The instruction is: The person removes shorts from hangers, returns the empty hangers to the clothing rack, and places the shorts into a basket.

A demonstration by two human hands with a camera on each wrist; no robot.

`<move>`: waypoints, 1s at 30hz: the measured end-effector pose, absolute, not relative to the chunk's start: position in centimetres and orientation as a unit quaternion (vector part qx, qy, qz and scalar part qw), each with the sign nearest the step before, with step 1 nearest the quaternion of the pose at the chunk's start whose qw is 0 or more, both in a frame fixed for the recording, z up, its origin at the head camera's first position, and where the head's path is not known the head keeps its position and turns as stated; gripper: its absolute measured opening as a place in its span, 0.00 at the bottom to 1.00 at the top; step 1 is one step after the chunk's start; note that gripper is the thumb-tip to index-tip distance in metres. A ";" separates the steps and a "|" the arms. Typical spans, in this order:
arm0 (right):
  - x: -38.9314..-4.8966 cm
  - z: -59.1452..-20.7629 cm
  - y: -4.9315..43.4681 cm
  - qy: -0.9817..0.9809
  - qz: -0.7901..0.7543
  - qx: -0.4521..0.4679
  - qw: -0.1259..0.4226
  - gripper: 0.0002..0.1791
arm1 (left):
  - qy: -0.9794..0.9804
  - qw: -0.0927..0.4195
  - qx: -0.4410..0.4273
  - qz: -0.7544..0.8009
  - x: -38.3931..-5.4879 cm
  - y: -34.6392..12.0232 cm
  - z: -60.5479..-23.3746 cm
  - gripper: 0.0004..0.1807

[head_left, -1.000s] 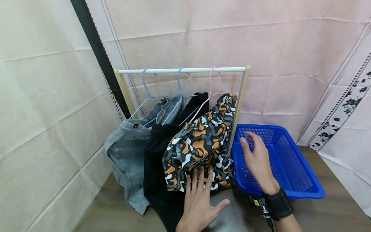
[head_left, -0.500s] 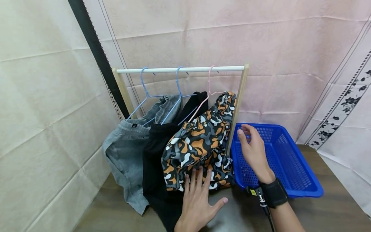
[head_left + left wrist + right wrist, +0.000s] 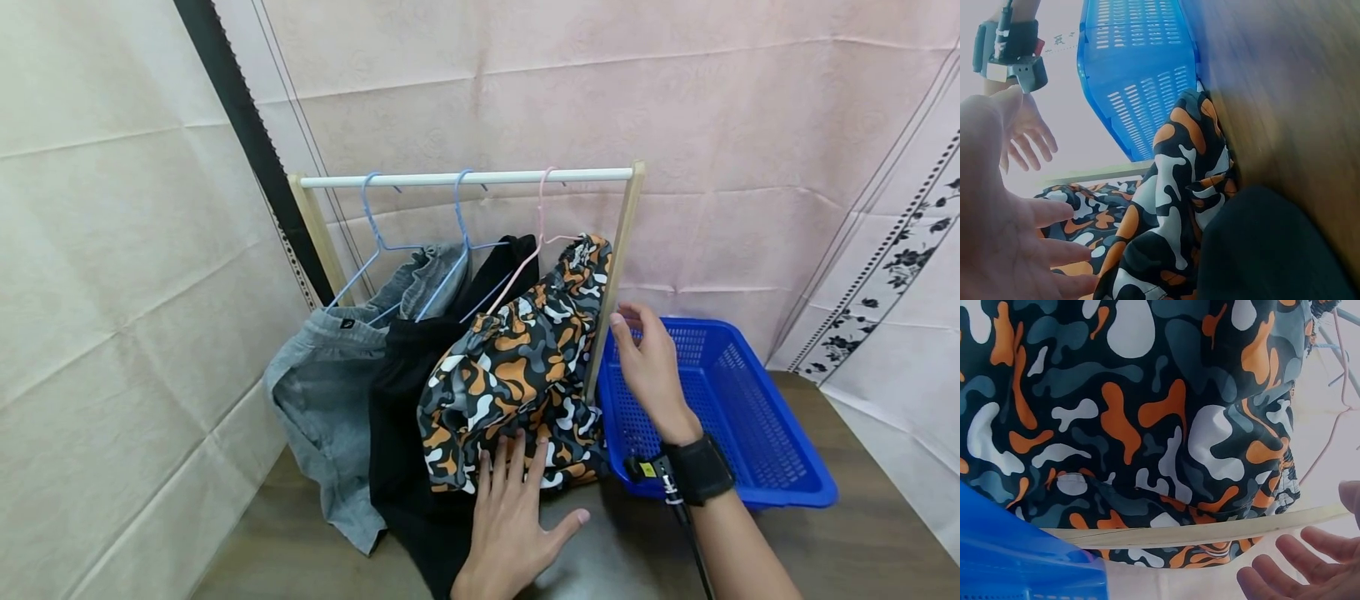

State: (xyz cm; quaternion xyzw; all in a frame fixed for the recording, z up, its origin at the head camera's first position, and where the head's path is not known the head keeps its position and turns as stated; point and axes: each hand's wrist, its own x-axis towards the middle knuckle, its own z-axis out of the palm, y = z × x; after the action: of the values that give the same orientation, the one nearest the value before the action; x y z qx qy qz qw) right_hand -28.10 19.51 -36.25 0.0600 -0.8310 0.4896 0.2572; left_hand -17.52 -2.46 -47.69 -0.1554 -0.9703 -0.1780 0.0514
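Back cloth (image 3: 480, 83): pale pinkish, level fold creases running across, a wrinkle near upper centre; thin slanting lines (image 3: 279, 62) near its left end. Left cloth (image 3: 112, 250): cream, creased, long diagonal fold toward the lower edge. Between the two, a dark strip (image 3: 243, 133) slants down rightward from the top, small notches along its right edge. Far right, a floral band (image 3: 903, 271), black leaves and blooms on white beside a dotted line, also slanting. Table (image 3: 855, 533): brown, wood-grained; its surface fills the right side of the left wrist view. Bright area at upper left there, washed out, small dark marks: probably the floral band.
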 end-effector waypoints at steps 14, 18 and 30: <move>-30.2 -34.6 19.1 -0.817 0.505 0.073 0.268 0.34 | -0.967 0.074 -0.152 -0.189 -17.3 -2.5 -47.2 0.59; -30.7 -34.1 19.0 -0.815 0.508 0.075 0.269 0.33 | -0.968 0.069 -0.150 -0.189 -17.3 -2.4 -47.2 0.60; -32.8 -33.5 18.9 -0.794 0.529 0.093 0.285 0.33 | -0.970 0.053 -0.146 -0.186 -17.3 -2.5 -47.4 0.61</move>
State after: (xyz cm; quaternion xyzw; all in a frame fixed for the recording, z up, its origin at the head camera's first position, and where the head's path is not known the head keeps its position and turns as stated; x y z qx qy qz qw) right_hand -32.76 18.86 -33.50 0.0929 -0.7941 0.5288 0.2848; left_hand -17.34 -2.46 -47.40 -0.1457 -0.9703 -0.1861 0.0526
